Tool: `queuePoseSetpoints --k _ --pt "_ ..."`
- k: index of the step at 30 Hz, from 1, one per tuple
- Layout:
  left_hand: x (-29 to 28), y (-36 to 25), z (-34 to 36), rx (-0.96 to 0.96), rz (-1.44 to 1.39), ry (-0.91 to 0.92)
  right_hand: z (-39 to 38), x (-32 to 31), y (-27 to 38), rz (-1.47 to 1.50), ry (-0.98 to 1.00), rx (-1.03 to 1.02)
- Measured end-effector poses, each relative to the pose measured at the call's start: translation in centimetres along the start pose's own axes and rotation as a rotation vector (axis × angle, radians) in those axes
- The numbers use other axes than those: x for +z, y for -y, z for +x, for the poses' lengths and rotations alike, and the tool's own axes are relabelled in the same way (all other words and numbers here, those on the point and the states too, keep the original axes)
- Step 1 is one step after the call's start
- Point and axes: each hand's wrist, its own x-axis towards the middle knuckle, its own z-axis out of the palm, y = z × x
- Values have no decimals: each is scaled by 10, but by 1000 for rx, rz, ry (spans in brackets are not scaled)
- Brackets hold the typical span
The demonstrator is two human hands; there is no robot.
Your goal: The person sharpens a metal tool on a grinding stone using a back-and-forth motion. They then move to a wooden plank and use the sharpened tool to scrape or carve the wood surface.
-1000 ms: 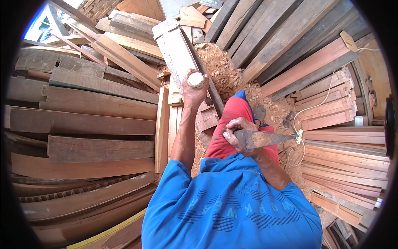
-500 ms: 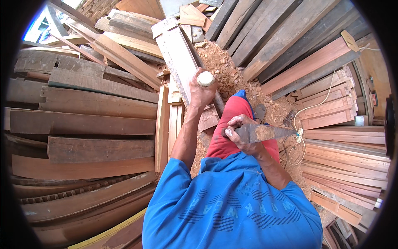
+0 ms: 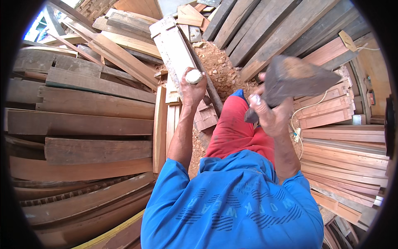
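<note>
My left hand [image 3: 192,92] is closed round an upright handle with a white, battered round top [image 3: 194,76], held over a long board with a whitish face [image 3: 166,43]; whatever is below the handle is hidden by the fist. My right hand [image 3: 271,116], blurred, grips a heavy dark wedge-shaped block [image 3: 300,81] with a worn tan patch, like a wooden mallet, raised to the right of the board over my red-clad leg [image 3: 228,133].
Stacked planks [image 3: 95,137] line the left; dark beams [image 3: 273,29] lean at the back right. Panelled pieces [image 3: 323,108] and light boards [image 3: 344,157] are at the right, near a pale cord [image 3: 300,139]. Wood chips [image 3: 215,58] cover the floor beyond the board.
My right hand has swung up and to the right with the dark block, which now looks larger and blurred. My left hand has shifted slightly left, still gripping the handle.
</note>
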Motion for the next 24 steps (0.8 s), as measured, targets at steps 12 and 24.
queuePoseSetpoints --k 12,24 --pt "-20 -8 2 -109 -238 -62 58 3 47 140 -152 -272" --pt "-2 2 10 -38 -34 10 128 69 80 -286 -130 -418"
